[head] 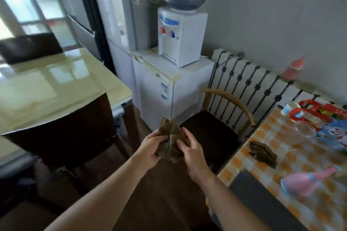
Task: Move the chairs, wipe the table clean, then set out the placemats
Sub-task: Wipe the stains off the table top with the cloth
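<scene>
I held a brown cloth bunched between both hands, my left hand and right hand each gripping a side, above the dark floor. The glossy table stood to my left, a dark chair tucked against its near edge.

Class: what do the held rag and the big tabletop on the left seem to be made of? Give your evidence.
Rag: soft brownish cloth, matte; it crumples and folds between both hands. Tabletop: hard cream surface, glossy, perhaps glass or polished stone; it mirrors the window panes.
</scene>
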Demonstrator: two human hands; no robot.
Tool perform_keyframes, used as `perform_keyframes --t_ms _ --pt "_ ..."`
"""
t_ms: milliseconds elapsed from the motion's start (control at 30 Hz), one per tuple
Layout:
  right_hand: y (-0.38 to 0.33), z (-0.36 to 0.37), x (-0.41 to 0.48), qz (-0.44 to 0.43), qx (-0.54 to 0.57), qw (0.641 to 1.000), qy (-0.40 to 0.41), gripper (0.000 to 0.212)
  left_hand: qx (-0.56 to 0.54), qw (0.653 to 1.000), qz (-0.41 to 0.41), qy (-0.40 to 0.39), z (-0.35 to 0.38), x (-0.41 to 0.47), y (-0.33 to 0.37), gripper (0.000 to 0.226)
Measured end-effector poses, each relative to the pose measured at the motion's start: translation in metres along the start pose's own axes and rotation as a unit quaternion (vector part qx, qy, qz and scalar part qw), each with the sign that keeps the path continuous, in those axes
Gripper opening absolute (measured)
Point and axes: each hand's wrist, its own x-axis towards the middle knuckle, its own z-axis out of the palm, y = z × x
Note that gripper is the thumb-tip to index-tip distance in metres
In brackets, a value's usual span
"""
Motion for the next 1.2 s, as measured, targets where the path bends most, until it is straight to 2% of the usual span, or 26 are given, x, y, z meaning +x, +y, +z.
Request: perform_keyframes --t_ms 133,267,367,567,767,1067,1200 --pt "0.008 0.097 -0.019 -0.086 -0.188 0.978 -0.005 0.050 -0.019 0.998 0.055 0.024 -0.087 -0.055 0.030 0.024" --pt "0.022 0.185 -0.044 -0.180 -0.353 0.917 -0.054 0.052 -0.033 0.994 0.100 0.037 -0.168 -0.108 0.053 0.030" --pt "0.039 0.251 -0.065 -0.232 -0.410 0.876 -0.098 0.055 -0.043 0.989 0.132 0.053 -0.229 -0.152 0.067 0.032" --pt "0.058 0.364 -0.097 -0.286 -0.432 0.837 -0.176 0.055 -0.116 0.973 0.184 0.082 -0.328 -0.224 0.089 0.030" --pt "0.069 0.460 -0.117 -0.300 -0.431 0.815 -0.243 0.056 -0.148 0.953 0.226 0.134 -0.406 -0.265 0.112 0.031" --pt "0.090 0.587 -0.105 -0.296 -0.403 0.807 -0.313 0.060 -0.177 0.929 0.267 0.183 -0.512 -0.278 0.162 0.032" --pt "0.093 0.663 -0.078 -0.307 -0.408 0.799 -0.317 0.061 -0.133 0.929 0.263 0.225 -0.573 -0.270 0.207 0.036"
